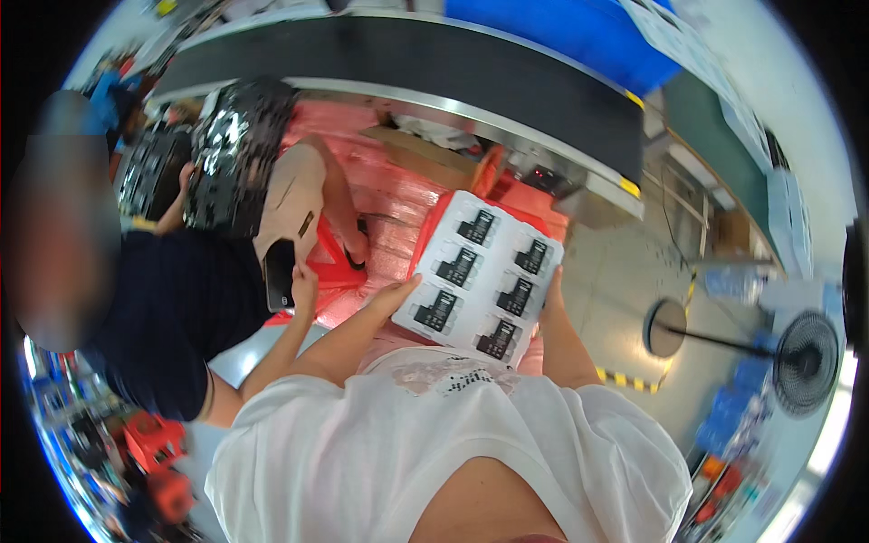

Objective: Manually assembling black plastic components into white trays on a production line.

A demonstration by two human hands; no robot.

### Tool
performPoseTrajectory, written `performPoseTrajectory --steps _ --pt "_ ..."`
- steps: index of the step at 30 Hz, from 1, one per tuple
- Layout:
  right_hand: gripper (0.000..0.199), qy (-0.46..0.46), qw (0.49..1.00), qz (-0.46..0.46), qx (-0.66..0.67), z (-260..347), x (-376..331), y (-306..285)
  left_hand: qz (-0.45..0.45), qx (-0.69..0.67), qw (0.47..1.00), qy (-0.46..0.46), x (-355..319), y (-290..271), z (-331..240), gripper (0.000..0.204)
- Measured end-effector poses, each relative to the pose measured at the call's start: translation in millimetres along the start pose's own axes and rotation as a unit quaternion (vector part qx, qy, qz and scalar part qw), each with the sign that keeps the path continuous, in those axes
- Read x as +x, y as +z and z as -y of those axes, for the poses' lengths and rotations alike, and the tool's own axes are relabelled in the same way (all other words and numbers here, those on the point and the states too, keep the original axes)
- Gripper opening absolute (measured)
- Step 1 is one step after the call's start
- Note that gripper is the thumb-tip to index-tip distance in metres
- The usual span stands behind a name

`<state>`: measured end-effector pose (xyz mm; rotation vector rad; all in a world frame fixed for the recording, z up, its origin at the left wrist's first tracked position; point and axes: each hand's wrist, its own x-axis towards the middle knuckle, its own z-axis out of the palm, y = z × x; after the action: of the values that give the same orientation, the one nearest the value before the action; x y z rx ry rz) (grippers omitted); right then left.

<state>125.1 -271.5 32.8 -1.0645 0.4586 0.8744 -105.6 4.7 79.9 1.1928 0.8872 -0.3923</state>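
I hold a white tray [480, 281] in front of my body, one hand at each side. My left hand [396, 295] grips its left edge; the thumb lies along the rim, and the fingers go out of sight underneath. My left forearm [348, 344] comes up from the lower left on a slant, the elbow bent and set out from my side. My right hand [554, 294] closes on the right edge, mostly hidden by the tray, so I cannot tell how each finger is placed. My right forearm [568, 348] runs nearly straight up to it, the elbow bent and closer in.

The tray is turned a little clockwise, its near edge just beyond the front of my white shirt [453, 434]; I cannot tell whether they touch. Six black parts [516, 296] sit in it, in two columns of three. Behind the tray is a surface covered in red wrap [389, 231].

On my left, a co-worker in a dark shirt [181, 317] has one hand [306, 288] at a dark flat thing [280, 276] and the other [186, 177] at a stack of black trays [237, 154].
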Motion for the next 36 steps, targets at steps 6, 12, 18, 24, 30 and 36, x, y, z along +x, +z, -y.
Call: performPoseTrajectory --steps 6,12,18,24,30,36 --pt "0.072 -0.035 0.931 -0.346 -0.106 -32 -50 9 -0.158 0.228 0.958 0.075 6 -5 -39 0.067" --pt "0.09 -0.082 0.894 -0.432 0.09 -92 -57 -10 -0.065 0.321 0.923 0.203 68 7 -70 0.066" --pt "0.081 -0.213 0.855 -0.457 0.124 -93 -52 15 0.05 0.343 0.902 0.257 158 -6 -79 0.057" --pt "0.07 -0.267 0.821 -0.502 0.047 -85 -95 33 0.134 0.349 0.888 0.266 163 -13 -48 0.062" --pt "0.068 -0.218 0.823 -0.524 -0.016 -62 -105 22 0.234 0.387 0.881 0.138 147 -19 -49 0.067" --pt "0.067 -0.214 0.865 -0.455 -0.01 -26 -93 22 0.188 0.359 0.888 0.217 134 -10 -63 0.071"
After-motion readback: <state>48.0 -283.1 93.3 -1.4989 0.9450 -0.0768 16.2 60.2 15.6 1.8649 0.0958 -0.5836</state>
